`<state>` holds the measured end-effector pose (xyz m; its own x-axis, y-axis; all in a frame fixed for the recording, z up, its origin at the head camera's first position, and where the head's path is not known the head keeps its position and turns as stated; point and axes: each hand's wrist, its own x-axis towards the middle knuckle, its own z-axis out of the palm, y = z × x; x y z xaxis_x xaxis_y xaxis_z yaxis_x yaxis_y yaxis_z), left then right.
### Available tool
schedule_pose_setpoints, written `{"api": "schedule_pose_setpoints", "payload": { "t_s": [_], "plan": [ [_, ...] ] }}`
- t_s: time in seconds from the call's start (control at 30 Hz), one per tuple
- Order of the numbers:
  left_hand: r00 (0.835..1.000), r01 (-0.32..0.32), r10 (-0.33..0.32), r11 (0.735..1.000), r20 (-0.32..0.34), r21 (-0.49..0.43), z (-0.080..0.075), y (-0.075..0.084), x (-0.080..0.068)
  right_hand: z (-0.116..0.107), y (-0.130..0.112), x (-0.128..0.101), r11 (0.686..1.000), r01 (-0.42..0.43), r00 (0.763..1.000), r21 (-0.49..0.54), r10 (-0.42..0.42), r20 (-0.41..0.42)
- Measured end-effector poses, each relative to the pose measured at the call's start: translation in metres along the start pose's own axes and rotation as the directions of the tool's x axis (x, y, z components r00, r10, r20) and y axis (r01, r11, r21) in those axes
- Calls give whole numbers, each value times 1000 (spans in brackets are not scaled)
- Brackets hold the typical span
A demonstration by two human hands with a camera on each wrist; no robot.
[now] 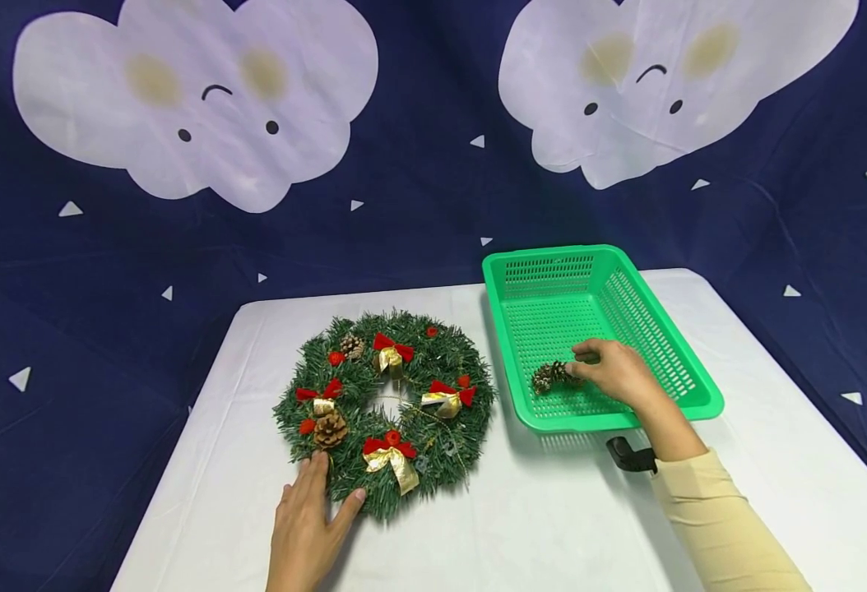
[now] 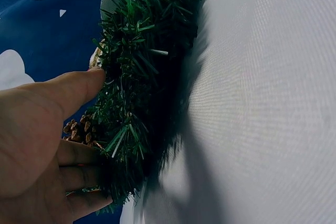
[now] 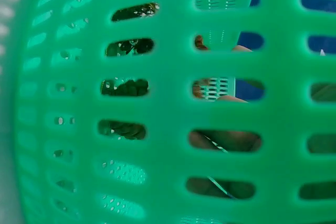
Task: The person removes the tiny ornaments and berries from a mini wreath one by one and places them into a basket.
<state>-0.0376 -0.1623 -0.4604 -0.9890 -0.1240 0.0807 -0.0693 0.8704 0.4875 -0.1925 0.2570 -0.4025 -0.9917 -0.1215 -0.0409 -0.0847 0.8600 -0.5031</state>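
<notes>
A green wreath (image 1: 441, 444) with red and gold bows, red berries and pine cones lies on the white table. My left hand (image 1: 303, 522) rests against its near left edge, below a brown pine cone (image 1: 331, 429), thumb and fingers spread. In the left wrist view, the left thumb and fingers touch the green tinsel needles. My right hand (image 1: 614, 374) reaches into a green plastic basket (image 1: 507, 362), fingertips right at a small group of pine cones (image 1: 552, 376). Through the slots in the right wrist view, parts of the pine cones (image 3: 126, 86) show; whether the fingers pinch one I cannot tell.
The basket stands to the right of the wreath, its near wall beneath my right forearm. A black strap-like device (image 1: 629, 455) sits at the right wrist, close to the basket's near rim. Behind the table (image 1: 552, 526) hangs a dark blue cloth (image 1: 419, 164) with white clouds.
</notes>
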Motion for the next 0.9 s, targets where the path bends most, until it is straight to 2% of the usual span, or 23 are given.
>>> {"api": "schedule_pose_setpoints", "payload": {
  "t_s": [0.33, 0.9],
  "plan": [
    [1000, 4, -4, 1000, 0, 4, 0, 0, 0, -4, -9, -4, 999, -8, 999, 39, 10, -45],
    [1000, -2, 2, 1000, 5, 6, -2, 1, 0, -2, -55, -17, 984, 89, 990, 154, -72, -118]
  ]
}}
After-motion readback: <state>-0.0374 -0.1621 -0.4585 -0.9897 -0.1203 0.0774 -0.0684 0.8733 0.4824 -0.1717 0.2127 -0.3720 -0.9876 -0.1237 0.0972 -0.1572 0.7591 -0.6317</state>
